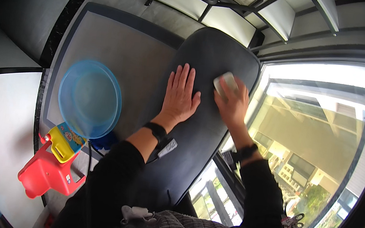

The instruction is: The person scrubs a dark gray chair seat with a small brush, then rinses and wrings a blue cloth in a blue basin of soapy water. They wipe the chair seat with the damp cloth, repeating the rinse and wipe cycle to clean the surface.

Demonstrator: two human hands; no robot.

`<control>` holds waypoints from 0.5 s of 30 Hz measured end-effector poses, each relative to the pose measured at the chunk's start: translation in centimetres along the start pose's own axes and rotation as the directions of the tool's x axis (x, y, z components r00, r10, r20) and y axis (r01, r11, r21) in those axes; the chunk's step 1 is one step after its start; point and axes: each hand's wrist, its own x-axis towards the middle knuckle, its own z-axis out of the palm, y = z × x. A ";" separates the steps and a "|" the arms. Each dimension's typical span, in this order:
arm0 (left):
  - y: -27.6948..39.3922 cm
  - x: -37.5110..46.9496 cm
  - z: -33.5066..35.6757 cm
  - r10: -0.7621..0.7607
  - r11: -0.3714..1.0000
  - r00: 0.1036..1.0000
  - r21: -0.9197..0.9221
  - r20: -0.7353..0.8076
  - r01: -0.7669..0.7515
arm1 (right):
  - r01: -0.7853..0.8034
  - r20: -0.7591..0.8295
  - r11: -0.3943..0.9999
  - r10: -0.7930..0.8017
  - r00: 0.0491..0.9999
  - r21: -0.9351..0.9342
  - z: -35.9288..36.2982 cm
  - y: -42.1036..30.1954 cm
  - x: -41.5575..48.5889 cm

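My left hand (180,94) lies palm down on the dark padded top of a bench (208,56), its fingers stretched forward and the thumb out to the side. It holds nothing. In my right hand (234,104) is a pale sponge-like pad (225,85), gripped between fingers and thumb near the bench's window-side edge. The hand and pad are slightly blurred, and the fingers cover part of the pad. Its underside is hidden, so I cannot tell whether it touches the bench.
Left of the bench, a translucent blue basin (93,99) stands on a grey floor mat (142,52). Beside it are a yellow jug (63,146) and a red plastic stool (50,172). A shoe rack (180,3) holding shoes is ahead; a large window (306,131) borders the right.
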 end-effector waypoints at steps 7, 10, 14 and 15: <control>-1.1 -0.6 1.9 0.029 1.000 0.996 -0.003 -0.083 -0.029 | 0.175 0.124 0.978 -0.161 0.979 -0.110 13.2 1.8 15.2; -0.9 -0.2 1.3 0.026 1.000 0.998 -0.010 -0.052 -0.026 | 0.186 0.074 0.982 -0.189 0.979 0.042 6.4 1.6 11.7; -0.7 -0.2 1.1 0.028 0.999 0.997 -0.013 -0.067 -0.029 | 0.083 0.082 0.996 -0.084 0.993 0.021 -2.3 3.1 4.3; -0.8 -0.3 1.2 0.030 0.999 0.997 -0.023 -0.067 -0.031 | -0.014 0.189 0.999 0.021 0.982 -0.039 -2.1 3.4 3.9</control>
